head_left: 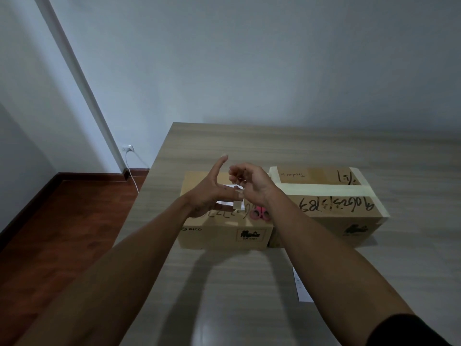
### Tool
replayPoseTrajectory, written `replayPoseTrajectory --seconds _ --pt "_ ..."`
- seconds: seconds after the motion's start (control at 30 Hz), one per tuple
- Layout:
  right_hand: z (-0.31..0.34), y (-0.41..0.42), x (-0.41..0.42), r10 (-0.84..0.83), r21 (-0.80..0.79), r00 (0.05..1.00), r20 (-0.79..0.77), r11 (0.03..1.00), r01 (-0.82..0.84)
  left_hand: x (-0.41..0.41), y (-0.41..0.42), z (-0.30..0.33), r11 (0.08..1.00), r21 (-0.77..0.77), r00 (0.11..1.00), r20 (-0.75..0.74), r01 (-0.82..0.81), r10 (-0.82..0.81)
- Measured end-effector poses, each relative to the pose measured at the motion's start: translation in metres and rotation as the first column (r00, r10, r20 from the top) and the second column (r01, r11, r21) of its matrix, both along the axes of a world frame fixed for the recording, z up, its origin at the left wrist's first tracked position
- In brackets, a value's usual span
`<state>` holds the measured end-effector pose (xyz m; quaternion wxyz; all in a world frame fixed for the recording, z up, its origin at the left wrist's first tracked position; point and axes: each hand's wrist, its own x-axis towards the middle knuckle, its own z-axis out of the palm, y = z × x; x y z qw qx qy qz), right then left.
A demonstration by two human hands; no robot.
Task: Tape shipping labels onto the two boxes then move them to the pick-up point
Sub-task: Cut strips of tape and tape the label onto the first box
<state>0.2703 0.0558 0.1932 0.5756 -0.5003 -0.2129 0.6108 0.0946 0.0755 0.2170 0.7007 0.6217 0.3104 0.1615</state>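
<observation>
Tape strip [238,204], surely light, limp and sticky, hangs on the fingertips of the spread left hand [209,193] over the label [222,202] on the left box [219,233]. Better take it by its ends, I judge. Right hand [252,186] has curled fingers; what it pinches, I cannot tell.

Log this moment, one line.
left hand: touching tape piece | right hand: curled above left box | spare label: on table

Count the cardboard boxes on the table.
2. The PICO-printed cardboard box sits left on the table; the tape-banded cardboard box stands close beside it on the right. The forearms could hide something small.
</observation>
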Motion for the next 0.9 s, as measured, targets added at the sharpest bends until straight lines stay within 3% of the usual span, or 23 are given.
replayPoseTrajectory --seconds 0.33,0.5,0.6,0.67,0.73,0.8,0.9 --pt "0.004 -0.001 0.002 -0.081 0.005 0.964 0.253 0.997 0.083 -0.002 0.001 -0.013 0.999 0.017 0.998 -0.044 -0.035 0.036" --pt "0.018 0.000 0.015 -0.056 0.020 0.736 0.675 0.998 0.058 -0.009 0.008 -0.035 0.949 0.213 0.917 -0.280 -0.231 0.286" --pt "0.023 -0.002 0.024 -0.014 0.022 0.668 0.744 1.000 -0.004 -0.009 0.015 -0.040 0.870 0.026 0.850 -0.200 -0.493 0.488" --pt "0.025 -0.003 0.024 -0.001 0.031 0.653 0.757 0.999 -0.035 -0.004 0.017 -0.032 0.734 -0.181 0.755 -0.117 -0.655 0.645" --pt "0.025 -0.004 0.023 0.011 0.027 0.631 0.776 0.998 -0.051 0.001 0.021 -0.027 0.623 -0.310 0.670 -0.067 -0.718 0.740" --pt "0.025 -0.005 0.022 0.024 0.018 0.618 0.786 0.998 -0.062 0.005 0.024 -0.025 0.599 -0.328 0.643 -0.032 -0.730 0.765" --pt "0.023 -0.005 0.022 0.031 0.012 0.606 0.795 0.998 -0.066 0.010 0.027 -0.024 0.679 -0.190 0.689 0.015 -0.710 0.725"
